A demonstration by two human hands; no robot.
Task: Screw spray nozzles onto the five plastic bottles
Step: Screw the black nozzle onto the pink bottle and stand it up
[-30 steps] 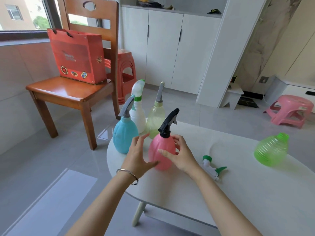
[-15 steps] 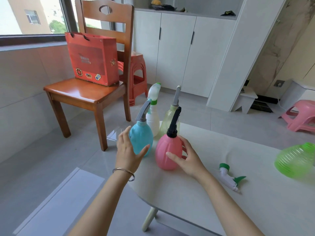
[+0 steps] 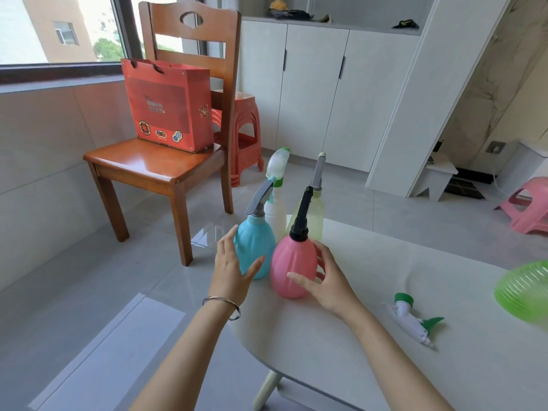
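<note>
The pink bottle (image 3: 294, 266) stands upright near the left edge of the white table (image 3: 370, 336), black spray nozzle (image 3: 301, 216) already seated on its neck; the blue bottle (image 3: 255, 252) stands just beside it to the left, with a white bottle (image 3: 275, 216) and a pale yellow bottle (image 3: 315, 216) farther back, all three fitted with nozzles. The right hand (image 3: 327, 281) cups the pink bottle's right flank, fingers loosely curled and touching it; the left hand (image 3: 229, 269) is spread open in front of the blue bottle, gripping nothing. The green bottle (image 3: 523, 289) lies at the far right edge of view, blurred, apparently without a nozzle; the loose green-and-white nozzle (image 3: 412, 318) lies flat on the table between it and the pink bottle.

Handling, as judged: the bottles look like thin, empty plastic, light and easily tipped, smooth and ribbed; hold the green bottle around its widest girth. Take the nozzle at its green threaded collar, not the trigger; start the threads square to the neck; avoid crushing the wall.
</note>
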